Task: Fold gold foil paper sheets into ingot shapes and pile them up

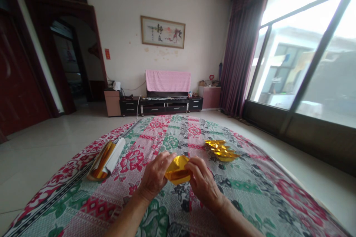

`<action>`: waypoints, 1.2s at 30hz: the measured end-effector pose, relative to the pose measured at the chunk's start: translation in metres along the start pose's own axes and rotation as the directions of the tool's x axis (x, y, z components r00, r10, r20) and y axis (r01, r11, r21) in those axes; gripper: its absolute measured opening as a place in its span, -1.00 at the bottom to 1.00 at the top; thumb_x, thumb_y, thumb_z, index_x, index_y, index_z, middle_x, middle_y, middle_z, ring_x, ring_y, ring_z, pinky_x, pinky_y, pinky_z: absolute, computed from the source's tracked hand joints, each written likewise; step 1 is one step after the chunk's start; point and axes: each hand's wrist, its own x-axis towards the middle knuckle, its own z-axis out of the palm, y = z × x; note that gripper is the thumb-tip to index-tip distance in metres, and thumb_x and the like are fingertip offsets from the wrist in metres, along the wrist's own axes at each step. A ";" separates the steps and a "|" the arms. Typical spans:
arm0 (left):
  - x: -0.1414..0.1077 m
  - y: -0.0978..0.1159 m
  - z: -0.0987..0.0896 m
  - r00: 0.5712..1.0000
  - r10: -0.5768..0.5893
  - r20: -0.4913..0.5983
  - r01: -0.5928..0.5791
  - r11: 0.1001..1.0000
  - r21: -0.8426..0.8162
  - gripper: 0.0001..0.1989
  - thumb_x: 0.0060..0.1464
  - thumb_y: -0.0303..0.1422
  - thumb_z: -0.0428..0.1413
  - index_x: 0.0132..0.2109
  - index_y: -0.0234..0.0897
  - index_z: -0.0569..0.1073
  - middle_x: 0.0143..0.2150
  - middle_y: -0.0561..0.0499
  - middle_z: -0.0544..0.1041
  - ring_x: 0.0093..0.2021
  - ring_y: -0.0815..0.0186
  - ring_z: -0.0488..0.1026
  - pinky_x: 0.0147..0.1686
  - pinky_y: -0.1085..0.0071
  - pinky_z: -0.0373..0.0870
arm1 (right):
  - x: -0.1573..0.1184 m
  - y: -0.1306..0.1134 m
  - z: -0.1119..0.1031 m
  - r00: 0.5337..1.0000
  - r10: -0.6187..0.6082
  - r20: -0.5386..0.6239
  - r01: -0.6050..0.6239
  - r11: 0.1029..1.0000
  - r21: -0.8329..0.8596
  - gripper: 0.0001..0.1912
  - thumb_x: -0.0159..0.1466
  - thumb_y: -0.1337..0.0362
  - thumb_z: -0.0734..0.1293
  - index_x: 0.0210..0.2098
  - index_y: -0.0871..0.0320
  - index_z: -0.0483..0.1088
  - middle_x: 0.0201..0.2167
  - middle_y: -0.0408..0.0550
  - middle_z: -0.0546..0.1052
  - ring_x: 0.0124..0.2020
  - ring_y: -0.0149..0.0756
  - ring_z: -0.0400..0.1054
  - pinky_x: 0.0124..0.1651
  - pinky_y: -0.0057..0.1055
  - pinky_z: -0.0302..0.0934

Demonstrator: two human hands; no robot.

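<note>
A folded piece of shiny gold paper point(178, 172) is held up between both hands, over the middle of the patterned cloth. My left hand point(155, 173) is closed on its left end, and my right hand point(201, 177) pinches its right end. Several folded gold pieces point(221, 150) lie in an overlapping row on the cloth, beyond my right hand and to its right. At the left, a curled stack of gold and white sheets point(105, 161) rests on the cloth.
The round surface under the floral cloth point(130, 159) fills the foreground. Beyond it stand a low black cabinet point(167, 107) with a pink cloth point(168, 81) above it, and a pink side cabinet point(210, 98). Purple curtains point(240, 51) and large windows are at the right.
</note>
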 end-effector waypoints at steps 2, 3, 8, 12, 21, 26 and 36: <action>0.001 0.000 0.000 1.000 -0.003 0.009 0.003 1.000 -0.021 -0.52 0.05 -0.56 -0.12 0.15 -0.29 0.24 -0.01 -0.13 0.40 0.03 0.24 0.35 0.02 0.31 0.37 | -0.001 0.001 0.002 1.000 0.011 -0.001 -0.011 1.000 0.003 -0.75 0.22 0.53 0.14 -0.16 0.16 0.27 -0.22 0.03 0.33 -0.19 -0.27 0.23 -0.15 -0.32 0.26; 0.001 0.000 0.001 1.000 -0.007 0.012 0.007 0.999 -0.035 -0.50 0.04 -0.58 -0.13 0.15 -0.29 0.23 -0.01 -0.12 0.40 0.05 0.25 0.34 0.04 0.30 0.35 | -0.002 0.003 0.003 1.000 0.029 -0.008 -0.029 1.000 0.003 -0.75 0.21 0.53 0.14 -0.17 0.16 0.27 -0.22 0.03 0.32 -0.19 -0.27 0.24 -0.16 -0.33 0.26; -0.002 -0.004 0.008 0.999 -0.048 0.006 0.049 0.995 -0.087 -0.49 0.12 -0.57 -0.17 0.22 -0.26 0.11 0.02 -0.11 0.40 0.06 0.29 0.33 0.05 0.32 0.34 | -0.006 0.011 0.008 0.977 0.195 -0.087 -0.194 0.981 0.020 -0.72 0.14 0.54 0.17 -0.18 0.14 0.25 -0.20 0.02 0.31 -0.20 -0.28 0.26 -0.20 -0.37 0.27; -0.002 -0.004 0.009 0.997 -0.074 0.003 0.074 0.991 -0.109 -0.52 0.17 -0.50 -0.15 0.23 -0.23 0.08 0.00 -0.13 0.41 0.03 0.28 0.35 0.02 0.32 0.36 | -0.008 0.012 0.010 0.968 0.231 -0.094 -0.228 0.973 0.043 -0.72 0.15 0.54 0.15 -0.19 0.14 0.26 -0.21 0.01 0.32 -0.21 -0.30 0.27 -0.19 -0.39 0.27; 0.000 0.000 0.003 0.997 -0.074 0.028 0.077 0.986 -0.148 -0.61 0.10 -0.49 -0.11 0.09 -0.27 0.28 -0.02 -0.13 0.38 0.02 0.24 0.34 -0.01 0.31 0.36 | -0.011 0.013 0.013 0.969 0.244 -0.038 -0.240 0.967 0.084 -0.73 0.17 0.52 0.14 -0.18 0.13 0.25 -0.20 0.01 0.32 -0.22 -0.29 0.27 -0.19 -0.38 0.26; 0.003 0.003 0.002 0.997 -0.070 0.033 0.075 0.977 -0.201 -0.63 0.05 -0.50 -0.10 0.03 -0.29 0.31 -0.05 -0.13 0.38 0.00 0.24 0.34 -0.02 0.32 0.36 | -0.010 0.011 0.011 0.975 0.219 -0.040 -0.215 0.973 0.079 -0.70 0.16 0.55 0.13 -0.17 0.13 0.23 -0.18 0.02 0.31 -0.17 -0.27 0.26 -0.16 -0.37 0.25; -0.001 0.001 0.005 0.996 -0.050 0.080 0.062 0.984 -0.166 -0.39 -0.16 -0.65 -0.13 0.09 -0.22 0.33 -0.05 -0.09 0.39 -0.03 0.26 0.37 -0.05 0.36 0.39 | -0.008 0.010 0.011 0.983 0.184 0.001 -0.183 0.979 0.092 -0.68 0.15 0.57 0.13 -0.16 0.13 0.22 -0.20 0.02 0.31 -0.19 -0.29 0.26 -0.18 -0.38 0.25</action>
